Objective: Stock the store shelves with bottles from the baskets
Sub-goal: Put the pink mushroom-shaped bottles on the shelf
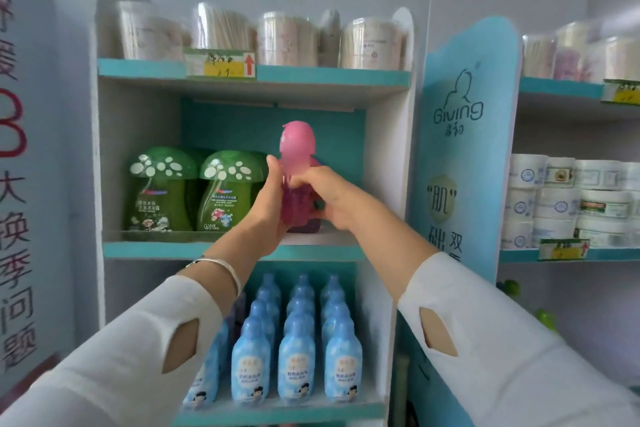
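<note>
At the centre of the frame we hold a pink bottle [297, 163] upright with both hands, just over the right part of the middle shelf [152, 249]. Our left hand [268, 204] wraps its left side, thumb up along the neck; our right hand [329, 198] grips the right side, fingers curled round the body. Just left of it on that shelf stand two green bottles [194, 191]. Rows of blue bottles [298, 340] fill the shelf below, at lower centre. Clear tubs [287, 38] line the top shelf
</note>
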